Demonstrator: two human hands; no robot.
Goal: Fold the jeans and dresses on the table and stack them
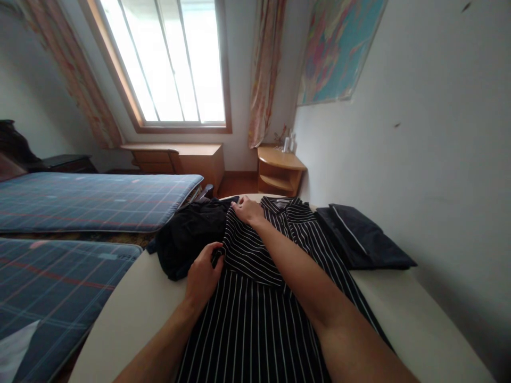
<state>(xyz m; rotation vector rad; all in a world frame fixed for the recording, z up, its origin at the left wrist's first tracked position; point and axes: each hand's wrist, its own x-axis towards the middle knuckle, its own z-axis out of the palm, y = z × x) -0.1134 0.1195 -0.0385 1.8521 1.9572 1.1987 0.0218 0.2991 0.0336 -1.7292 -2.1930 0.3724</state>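
Table (120, 308): pale, rounded (window (171, 64) beyond)
Shirt (255, 319): striped, soft
Hands: left (203, 271), right (248, 209) pinching shirt

Worn on the head: 1 view, set above the near side of the tabletop (131, 303). Looks forward and down along it, towards the window (171, 69) beyond. Close over the tabletop, yet wide enough to catch mattresses (88, 199) left of it and wall (423, 143) right of it.
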